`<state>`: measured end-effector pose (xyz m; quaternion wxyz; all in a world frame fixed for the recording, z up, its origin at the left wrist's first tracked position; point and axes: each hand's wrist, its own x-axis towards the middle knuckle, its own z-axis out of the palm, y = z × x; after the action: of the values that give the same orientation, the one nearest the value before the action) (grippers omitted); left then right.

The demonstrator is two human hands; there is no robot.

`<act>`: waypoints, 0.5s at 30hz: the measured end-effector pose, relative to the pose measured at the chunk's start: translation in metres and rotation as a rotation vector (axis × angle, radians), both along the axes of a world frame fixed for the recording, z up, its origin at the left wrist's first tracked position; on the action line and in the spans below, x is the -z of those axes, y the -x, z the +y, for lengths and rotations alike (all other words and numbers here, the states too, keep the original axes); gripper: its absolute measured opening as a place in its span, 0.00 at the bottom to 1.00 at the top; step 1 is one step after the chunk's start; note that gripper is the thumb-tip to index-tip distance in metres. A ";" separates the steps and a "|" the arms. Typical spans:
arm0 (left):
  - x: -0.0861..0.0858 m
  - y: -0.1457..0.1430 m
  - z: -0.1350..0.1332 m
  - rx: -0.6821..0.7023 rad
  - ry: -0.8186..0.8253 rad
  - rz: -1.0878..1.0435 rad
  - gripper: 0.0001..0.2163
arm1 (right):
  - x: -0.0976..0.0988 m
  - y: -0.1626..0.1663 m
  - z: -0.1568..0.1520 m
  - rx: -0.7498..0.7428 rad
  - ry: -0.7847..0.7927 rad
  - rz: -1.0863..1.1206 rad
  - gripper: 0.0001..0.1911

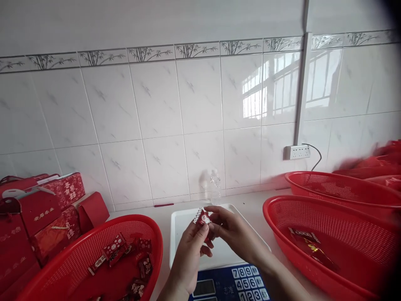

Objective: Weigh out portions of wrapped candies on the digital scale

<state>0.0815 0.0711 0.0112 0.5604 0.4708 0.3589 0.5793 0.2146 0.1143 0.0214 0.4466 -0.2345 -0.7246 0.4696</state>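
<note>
A small red-and-white wrapped candy (203,218) is held up between my two hands, over the white pan (227,260) of a weighing scale. My left hand (191,246) pinches it from below, with the thumb across its front. Fingers of my right hand (232,230) are closed at its right side and partly cover it. A bit more red wrapper shows below the thumb. In front of me is the scale's blue key panel (224,286), with a dark display and number keys.
A red plastic basket (155,234) with several wrapped candies stands at left, beside red gift boxes (59,213). At right, another red basket (271,217) holds a few packets, with a further basket (341,177) behind. A clear bottle (215,186) stands by the tiled wall, below a socket strip (297,152).
</note>
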 end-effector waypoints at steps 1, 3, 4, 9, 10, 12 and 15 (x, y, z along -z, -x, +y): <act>0.002 0.000 0.002 -0.026 0.005 0.011 0.16 | 0.002 0.001 0.003 0.047 -0.010 -0.004 0.20; 0.006 0.001 0.007 -0.118 0.035 -0.025 0.16 | 0.007 -0.002 0.012 0.203 -0.073 -0.061 0.16; 0.008 0.003 0.010 -0.162 0.047 -0.063 0.16 | 0.010 -0.006 0.018 0.285 -0.113 -0.116 0.15; 0.019 0.009 0.021 -0.172 0.051 -0.096 0.12 | 0.031 -0.026 0.045 0.426 -0.211 -0.448 0.09; 0.020 0.008 0.021 -0.164 0.050 -0.051 0.09 | 0.036 -0.028 0.048 0.418 -0.197 -0.507 0.08; 0.020 0.007 0.022 -0.174 0.031 0.051 0.07 | 0.044 -0.030 0.053 0.422 -0.171 -0.609 0.08; 0.020 0.005 0.021 -0.211 -0.029 0.216 0.12 | 0.048 -0.029 0.055 0.513 -0.217 -0.650 0.15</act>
<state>0.0761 0.0925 -0.0091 0.4475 0.4982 0.4562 0.5861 0.2432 0.1694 -0.0264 0.3192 -0.4946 -0.7911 0.1662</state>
